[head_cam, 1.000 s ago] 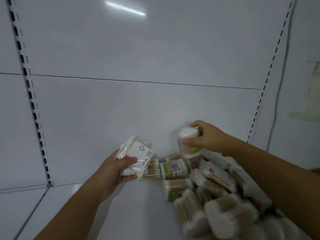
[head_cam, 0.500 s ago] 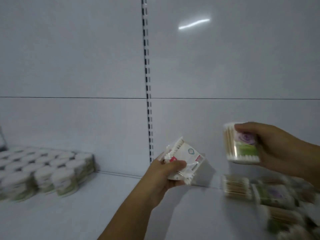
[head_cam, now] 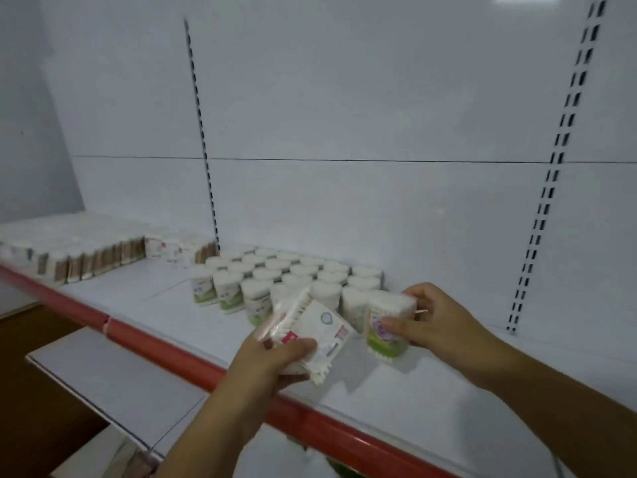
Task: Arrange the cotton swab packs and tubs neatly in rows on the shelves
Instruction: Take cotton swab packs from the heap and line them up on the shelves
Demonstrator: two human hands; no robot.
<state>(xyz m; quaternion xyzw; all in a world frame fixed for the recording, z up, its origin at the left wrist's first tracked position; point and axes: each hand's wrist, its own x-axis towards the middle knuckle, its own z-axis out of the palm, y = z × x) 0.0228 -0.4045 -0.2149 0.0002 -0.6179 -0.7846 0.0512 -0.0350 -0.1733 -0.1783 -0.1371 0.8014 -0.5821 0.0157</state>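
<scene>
While beside the rows, right grip around tub

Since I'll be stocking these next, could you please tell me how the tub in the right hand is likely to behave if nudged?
The tub looks light: the right hand holds it with thumb and fingertips only. It shows no dent under that grip, so probably stiff. Taller than wide, it may tip if nudged.

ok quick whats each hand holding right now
left hand: holding a flat swab pack
right hand: holding a swab tub
</scene>
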